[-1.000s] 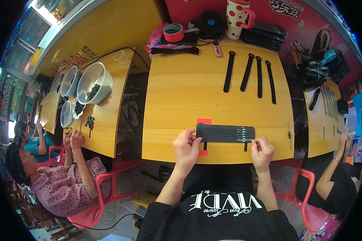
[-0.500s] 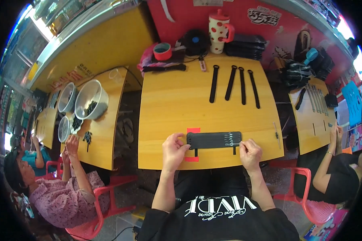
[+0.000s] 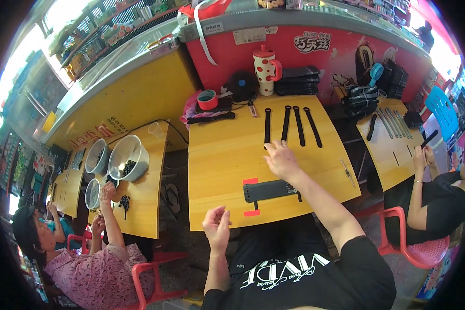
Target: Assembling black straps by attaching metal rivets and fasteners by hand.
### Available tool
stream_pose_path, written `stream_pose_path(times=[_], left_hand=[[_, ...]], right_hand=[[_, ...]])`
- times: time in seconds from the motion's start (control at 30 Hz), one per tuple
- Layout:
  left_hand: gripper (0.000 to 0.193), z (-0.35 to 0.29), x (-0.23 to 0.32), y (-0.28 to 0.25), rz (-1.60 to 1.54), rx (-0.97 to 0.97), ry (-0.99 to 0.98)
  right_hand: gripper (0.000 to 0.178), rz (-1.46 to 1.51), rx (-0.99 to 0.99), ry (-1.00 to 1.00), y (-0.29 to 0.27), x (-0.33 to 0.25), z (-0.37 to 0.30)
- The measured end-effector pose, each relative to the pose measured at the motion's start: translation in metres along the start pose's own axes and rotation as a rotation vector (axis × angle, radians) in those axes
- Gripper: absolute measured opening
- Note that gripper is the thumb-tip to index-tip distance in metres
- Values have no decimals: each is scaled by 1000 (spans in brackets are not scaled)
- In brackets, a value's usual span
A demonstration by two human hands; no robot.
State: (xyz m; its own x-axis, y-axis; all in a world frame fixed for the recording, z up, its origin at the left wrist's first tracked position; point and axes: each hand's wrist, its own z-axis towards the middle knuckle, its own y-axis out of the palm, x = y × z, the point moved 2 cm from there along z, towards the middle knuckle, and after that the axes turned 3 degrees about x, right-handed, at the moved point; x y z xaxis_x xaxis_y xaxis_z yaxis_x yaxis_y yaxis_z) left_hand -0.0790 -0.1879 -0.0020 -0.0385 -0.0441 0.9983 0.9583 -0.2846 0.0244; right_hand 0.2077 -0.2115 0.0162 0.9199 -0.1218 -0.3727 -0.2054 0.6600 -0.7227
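Several black straps with ringed tops lie in a row on the far half of the yellow table. My right hand reaches across to the lower end of the leftmost strap, fingers stretched out over it; whether they press on it is hard to see. A flat black strip lies near the front edge, between two red tape marks. The right end of that strip is hidden under my right forearm. My left hand hovers at the front edge, fingers loosely bent and apart, holding nothing.
Along the back stand a spotted tumbler, a stack of black pieces and a tape roll. A thin tool lies at the right edge. People work at both side tables; clear tubs stand on the left one.
My right hand has left the black strip's right end and moved forward to the leftmost strap. My left hand has let go of the strip and drawn back. The view has shifted.
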Motion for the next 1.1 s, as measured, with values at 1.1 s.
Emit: stream_pose_path(times=[1.1], left_hand=[[10,-23,63,38,425,-354,611]], right_hand=[[17,-466,19,-224,0,-4,14]])
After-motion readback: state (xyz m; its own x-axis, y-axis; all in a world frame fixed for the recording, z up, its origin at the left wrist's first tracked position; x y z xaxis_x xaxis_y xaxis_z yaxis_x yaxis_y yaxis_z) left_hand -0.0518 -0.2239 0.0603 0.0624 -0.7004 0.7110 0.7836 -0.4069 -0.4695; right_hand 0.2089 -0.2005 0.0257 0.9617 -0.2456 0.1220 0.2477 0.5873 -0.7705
